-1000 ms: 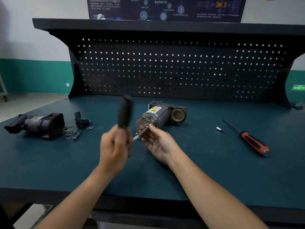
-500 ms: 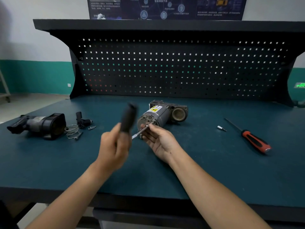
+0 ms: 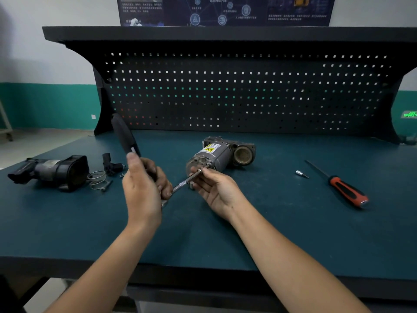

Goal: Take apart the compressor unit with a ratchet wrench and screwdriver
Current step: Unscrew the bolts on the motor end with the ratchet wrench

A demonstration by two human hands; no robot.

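Compressor unit (image 3: 222, 154), grey (yellow label (image 3: 211, 148)), left hand (image 3: 144, 188) gripping ratchet wrench (image 3: 124, 134), right hand (image 3: 216, 188) apparently pinching it

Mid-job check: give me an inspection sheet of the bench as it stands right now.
Surface: teal bench top, flat and matte.
Job's things: grey cylindrical compressor unit with yellow label lies on its side; black-handled ratchet wrench has its shaft tip at the unit's end face; red-and-black screwdriver lies to the right, untouched.
Clutter: small silver bit beside the screwdriver; black removed housing, wire spring ring, small black fitting and loose bolt at left.
Hands: left hand grips the wrench handle; right hand pinches the shaft near the unit.
Cables: nothing seen.
Surroundings: black perforated back panel, dark poster above.
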